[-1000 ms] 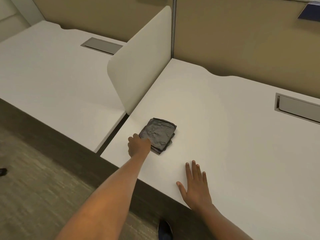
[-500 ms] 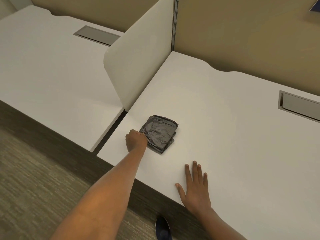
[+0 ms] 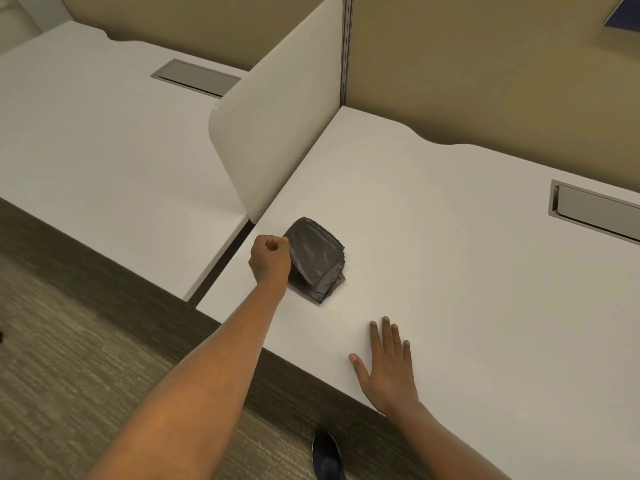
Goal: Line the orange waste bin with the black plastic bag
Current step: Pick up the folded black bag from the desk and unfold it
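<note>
2 white desks, white divider, tan partition walls, grey-brown floor, maybe carpet

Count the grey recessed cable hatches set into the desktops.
2. One hatch sits in the left desk, behind the divider; the other hatch is in the right desk, cut off by the frame's right edge. More may lie outside the view.

The folded bag lies on the desk — just right of the divider.
</note>
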